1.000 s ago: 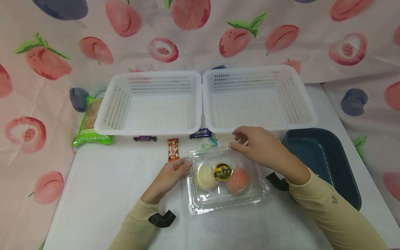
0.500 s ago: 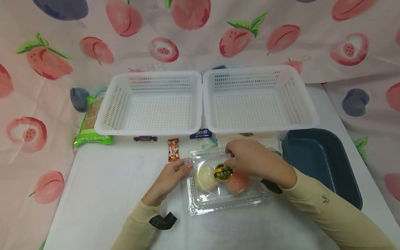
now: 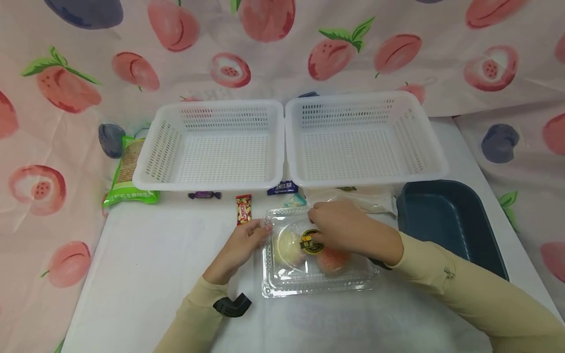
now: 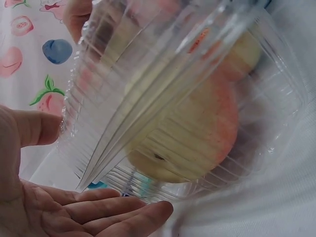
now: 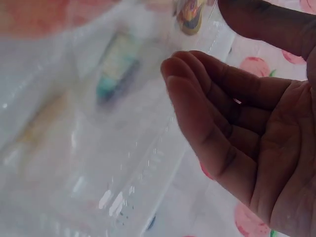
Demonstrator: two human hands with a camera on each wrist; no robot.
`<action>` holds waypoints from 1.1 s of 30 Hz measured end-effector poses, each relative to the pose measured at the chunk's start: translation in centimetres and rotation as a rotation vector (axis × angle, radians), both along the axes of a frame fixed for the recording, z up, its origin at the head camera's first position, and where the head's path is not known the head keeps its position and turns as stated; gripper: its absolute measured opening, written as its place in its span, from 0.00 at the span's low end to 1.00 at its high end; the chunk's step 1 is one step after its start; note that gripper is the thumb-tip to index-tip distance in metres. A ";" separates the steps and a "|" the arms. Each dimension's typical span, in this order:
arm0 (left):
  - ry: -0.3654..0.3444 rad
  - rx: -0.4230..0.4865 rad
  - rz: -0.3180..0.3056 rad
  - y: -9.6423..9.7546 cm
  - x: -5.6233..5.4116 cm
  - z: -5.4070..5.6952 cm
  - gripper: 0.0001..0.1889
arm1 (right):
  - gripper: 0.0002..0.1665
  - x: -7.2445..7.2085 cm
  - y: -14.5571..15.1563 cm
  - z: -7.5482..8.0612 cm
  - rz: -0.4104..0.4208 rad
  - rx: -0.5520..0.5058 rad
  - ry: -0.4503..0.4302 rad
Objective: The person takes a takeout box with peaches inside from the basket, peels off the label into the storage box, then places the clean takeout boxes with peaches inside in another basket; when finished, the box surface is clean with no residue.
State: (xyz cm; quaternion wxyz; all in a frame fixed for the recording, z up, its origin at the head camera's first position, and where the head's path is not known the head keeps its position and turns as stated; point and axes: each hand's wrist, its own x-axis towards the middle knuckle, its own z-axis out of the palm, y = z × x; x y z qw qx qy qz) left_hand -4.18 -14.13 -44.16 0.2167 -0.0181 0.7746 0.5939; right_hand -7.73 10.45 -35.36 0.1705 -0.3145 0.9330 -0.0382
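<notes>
In front of me lies a clear plastic clamshell box with a round black-and-gold label on its lid. Inside are a pale yellow fruit and a reddish fruit; the left wrist view shows a yellow-and-red fruit with a stem hollow. My left hand holds the box's left edge, thumb on the rim and fingers beneath it. Over the lid beside the label hovers my right hand. Its fingers are loosely bent, the thumb stands apart, and they hold nothing.
Two white baskets stand side by side behind the box. A dark blue bin is at the right, a green bag at the left. Small wrapped candies, red, purple, blue and teal, lie before the baskets.
My right hand has moved left and toward me, from the box's far right edge to over the label. The left hand stays at the left edge, and the box has barely shifted.
</notes>
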 end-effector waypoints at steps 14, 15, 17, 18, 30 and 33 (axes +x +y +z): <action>-0.027 0.020 -0.019 0.1 -0.4 -0.2 0.24 | 0.18 0.0 -0.4 -0.6 0.061 0.012 0.022; -0.031 0.025 -0.011 0.1 -0.3 -0.1 0.24 | 0.17 0.0 -0.4 -0.6 0.061 0.004 0.019; -0.038 0.031 0.011 0.3 -0.3 0.0 0.22 | 0.16 -0.1 -0.3 -0.6 0.054 -0.004 0.003; -0.038 0.031 0.024 0.4 -0.3 0.1 0.22 | 0.15 -0.1 -0.3 -0.5 0.049 -0.010 -0.008; -0.005 -0.078 0.123 0.7 -1.0 0.8 0.16 | 0.17 -0.2 0.0 -0.6 0.054 -0.191 -0.035; 0.002 -0.092 0.126 0.5 -1.1 1.0 0.17 | 0.16 -0.1 0.1 -0.3 0.058 -0.232 -0.043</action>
